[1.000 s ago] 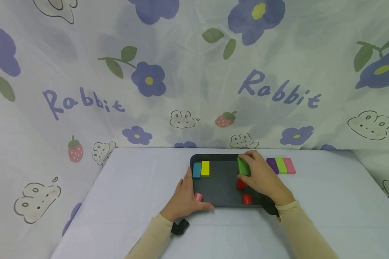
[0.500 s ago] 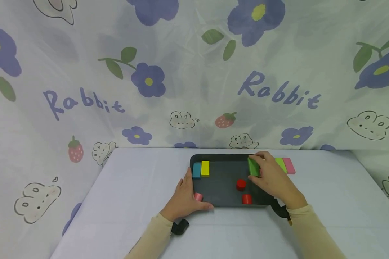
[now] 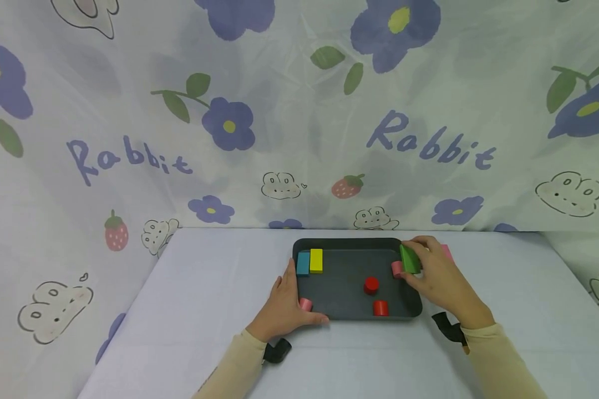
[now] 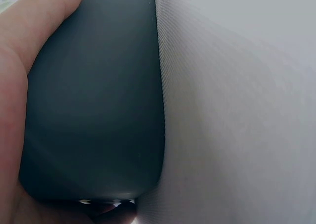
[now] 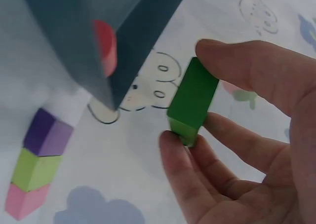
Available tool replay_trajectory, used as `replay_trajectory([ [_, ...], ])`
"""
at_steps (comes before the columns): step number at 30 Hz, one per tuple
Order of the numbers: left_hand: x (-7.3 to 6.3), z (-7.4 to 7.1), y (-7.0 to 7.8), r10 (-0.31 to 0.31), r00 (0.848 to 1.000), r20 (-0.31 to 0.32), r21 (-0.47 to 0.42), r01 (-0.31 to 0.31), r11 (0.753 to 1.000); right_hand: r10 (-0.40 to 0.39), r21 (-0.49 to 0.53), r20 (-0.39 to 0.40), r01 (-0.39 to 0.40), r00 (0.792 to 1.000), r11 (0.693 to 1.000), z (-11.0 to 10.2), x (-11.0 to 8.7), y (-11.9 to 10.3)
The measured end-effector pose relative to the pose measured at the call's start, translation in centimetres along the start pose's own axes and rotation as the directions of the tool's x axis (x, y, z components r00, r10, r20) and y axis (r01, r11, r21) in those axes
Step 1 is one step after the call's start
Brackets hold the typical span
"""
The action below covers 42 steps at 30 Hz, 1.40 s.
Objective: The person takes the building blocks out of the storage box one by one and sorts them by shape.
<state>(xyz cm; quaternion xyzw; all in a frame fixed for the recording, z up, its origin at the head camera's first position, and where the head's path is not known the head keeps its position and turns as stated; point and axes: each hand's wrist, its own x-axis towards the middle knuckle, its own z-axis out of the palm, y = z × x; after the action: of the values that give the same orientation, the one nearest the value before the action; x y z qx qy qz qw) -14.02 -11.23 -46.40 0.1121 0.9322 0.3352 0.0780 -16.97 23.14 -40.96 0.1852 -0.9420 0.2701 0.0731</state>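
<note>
My right hand pinches a green rectangular block between thumb and fingertips. In the head view the block overlaps the right rim of a dark grey tray, beside a pink cylinder inside the tray. The right wrist view shows the block off the table, with the tray's corner to its left. My left hand rests at the tray's front left corner, fingers straight along the left side and thumb along the front edge. Against that thumb, the tray's smooth outer wall fills much of the left wrist view.
Inside the tray lie a blue block, a yellow block, a second pink cylinder and two red cylinders. Right of it, purple, lime and pink blocks stand in a row. A printed curtain hangs behind.
My right hand has carried the green block rightward, from above the tray's inside to its right rim. A red cylinder and a pink one have come into sight. My left hand stays put.
</note>
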Motion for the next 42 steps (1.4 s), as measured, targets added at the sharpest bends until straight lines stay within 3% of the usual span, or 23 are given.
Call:
replay_trajectory([
  [22,-0.1,0.1,-0.3,0.007,1.0,-0.003,0.005,-0.007,1.0,-0.013,-0.078,-0.095,0.005,0.995,0.997,0.1,-1.7,5.1],
  [34,-0.2,0.2,-0.4,0.013,1.0,-0.005,-0.008,-0.013,1.0,-0.009,-0.073,-0.091,0.002,0.996,0.997,-1.3,-2.2,7.9],
  [42,-0.2,0.1,-0.3,0.015,1.0,-0.004,-0.007,-0.016,1.0,0.043,-0.084,-0.026,-0.045,0.999,0.996,-1.7,-1.9,9.5],
])
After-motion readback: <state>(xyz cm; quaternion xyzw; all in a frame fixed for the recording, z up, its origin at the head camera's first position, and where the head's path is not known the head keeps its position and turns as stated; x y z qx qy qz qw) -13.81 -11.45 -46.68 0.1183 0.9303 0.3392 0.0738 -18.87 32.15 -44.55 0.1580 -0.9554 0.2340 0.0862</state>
